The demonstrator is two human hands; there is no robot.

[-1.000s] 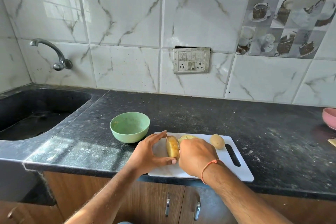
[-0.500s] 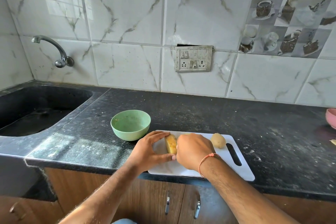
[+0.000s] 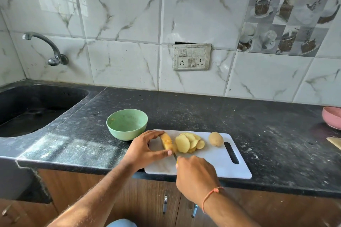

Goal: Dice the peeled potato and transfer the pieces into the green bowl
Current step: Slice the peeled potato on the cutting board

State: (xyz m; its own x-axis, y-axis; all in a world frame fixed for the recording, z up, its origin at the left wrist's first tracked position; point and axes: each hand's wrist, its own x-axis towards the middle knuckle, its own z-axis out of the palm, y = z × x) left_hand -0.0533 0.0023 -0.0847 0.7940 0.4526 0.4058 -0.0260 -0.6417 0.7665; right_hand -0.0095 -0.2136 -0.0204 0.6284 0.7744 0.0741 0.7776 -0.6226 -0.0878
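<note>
On the white cutting board (image 3: 217,162) stands the remaining piece of the peeled potato (image 3: 167,142). My left hand (image 3: 145,148) pinches it between thumb and fingers. Cut slices (image 3: 189,143) lean in a fanned pile just right of it. My right hand (image 3: 195,175) grips a knife (image 3: 175,156) near the board's front; only a short bit of blade shows, touching the potato piece's near end. The green bowl (image 3: 127,123) stands empty on the counter, left of the board's far corner.
A whole unpeeled potato (image 3: 215,139) lies on the board beside its handle slot. A black sink (image 3: 31,108) with a tap (image 3: 48,48) is at the left. A pink bowl (image 3: 333,117) sits at the counter's right edge.
My right hand has drawn back toward me with the knife, uncovering the fanned slices. My left hand still holds the potato piece.
</note>
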